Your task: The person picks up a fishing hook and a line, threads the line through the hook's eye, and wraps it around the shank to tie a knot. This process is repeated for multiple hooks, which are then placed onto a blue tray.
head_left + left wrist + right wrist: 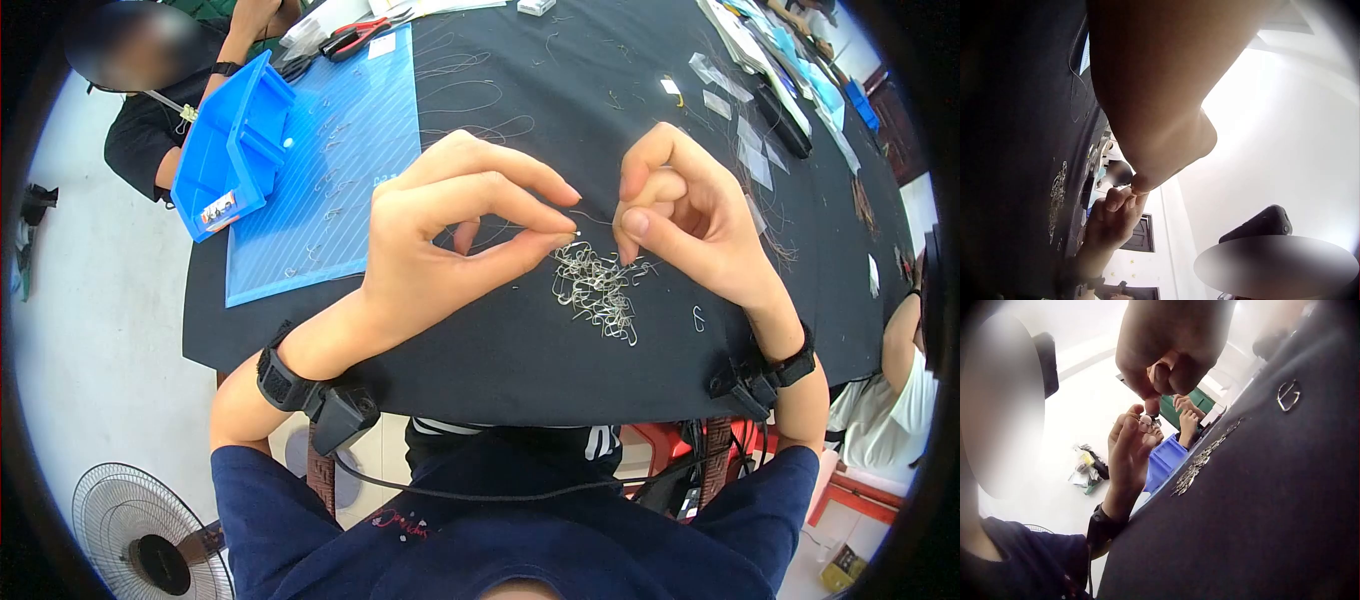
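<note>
My left hand (440, 225) pinches a small fish hook between thumb and forefinger; only a bright tip shows and the rest is hidden by the fingers. A thin fishing line (592, 216) runs from there across to my right hand (700, 215), whose curled fingers and thumb pinch it. Both hands are raised close together over a pile of silvery fish hooks (598, 290) on the black cloth. One loose hook (698, 318) lies right of the pile, and shows up large in the right wrist view.
Left on the table (480, 370), a blue striped sheet (330, 200) bears several hooks, with a blue bin (235, 160) at its edge. Behind are red-handled pliers (352, 40) and loose lines (470, 95). Small plastic bags (752, 150) lie at right. Other people sit at both sides.
</note>
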A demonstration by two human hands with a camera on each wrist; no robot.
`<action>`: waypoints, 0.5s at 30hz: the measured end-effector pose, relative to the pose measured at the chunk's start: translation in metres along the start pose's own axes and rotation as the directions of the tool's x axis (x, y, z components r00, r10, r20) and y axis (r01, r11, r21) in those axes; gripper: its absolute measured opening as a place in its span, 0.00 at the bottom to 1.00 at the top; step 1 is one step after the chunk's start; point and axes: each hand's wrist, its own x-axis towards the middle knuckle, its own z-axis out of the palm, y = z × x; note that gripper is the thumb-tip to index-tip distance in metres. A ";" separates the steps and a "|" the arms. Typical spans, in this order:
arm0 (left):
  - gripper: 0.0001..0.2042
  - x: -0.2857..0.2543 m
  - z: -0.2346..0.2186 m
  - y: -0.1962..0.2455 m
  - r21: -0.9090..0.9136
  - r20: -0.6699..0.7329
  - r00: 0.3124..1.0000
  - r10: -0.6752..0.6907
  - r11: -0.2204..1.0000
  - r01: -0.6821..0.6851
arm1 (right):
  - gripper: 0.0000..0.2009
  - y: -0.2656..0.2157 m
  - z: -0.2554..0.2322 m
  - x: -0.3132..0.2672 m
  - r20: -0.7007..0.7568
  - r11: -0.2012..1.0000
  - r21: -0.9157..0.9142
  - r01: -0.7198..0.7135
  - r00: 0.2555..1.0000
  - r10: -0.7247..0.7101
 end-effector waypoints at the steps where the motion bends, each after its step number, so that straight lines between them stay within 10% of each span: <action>1: 0.07 0.000 0.000 0.000 0.001 -0.001 1.000 0.001 1.000 -0.001 | 0.07 0.000 0.000 0.000 0.005 1.000 0.002 -0.007 1.000 0.007; 15: 0.07 -0.001 0.002 -0.001 -0.001 0.015 1.000 0.007 1.000 -0.007 | 0.06 0.002 0.005 0.000 -0.032 0.993 -0.118 -0.019 0.999 0.015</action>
